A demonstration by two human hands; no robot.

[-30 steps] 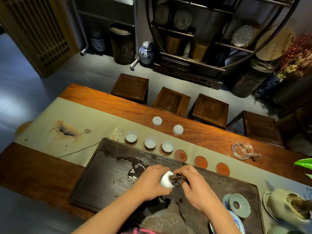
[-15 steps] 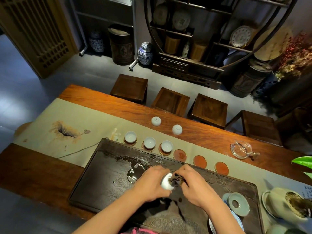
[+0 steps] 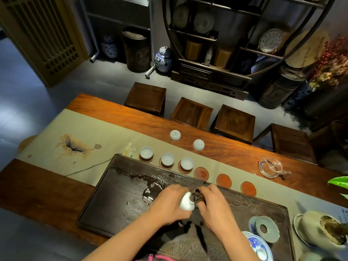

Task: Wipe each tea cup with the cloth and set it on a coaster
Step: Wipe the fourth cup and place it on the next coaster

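Over the dark tea tray (image 3: 116,210), my left hand (image 3: 169,203) grips a small white tea cup (image 3: 185,203) lying on its side. My right hand (image 3: 214,206) pinches a brown cloth (image 3: 197,197) pushed into the cup's mouth. Three white cups (image 3: 167,159) stand upright on coasters along the tray's far edge. To their right lie three bare red coasters (image 3: 223,180). Two more white cups (image 3: 198,144) sit upside down on the wooden table (image 3: 216,153) beyond them.
A glass pitcher (image 3: 270,167) stands at the right on the table. A celadon lid (image 3: 266,228) and blue-patterned dishes (image 3: 257,245) occupy the tray's near right, with a tea-leaf vessel (image 3: 323,230) beside them. A wet patch (image 3: 150,187) lies on the tray. Four stools (image 3: 192,113) line the far side.
Both hands have stayed over the tray; the cup and cloth have turned slightly against each other.
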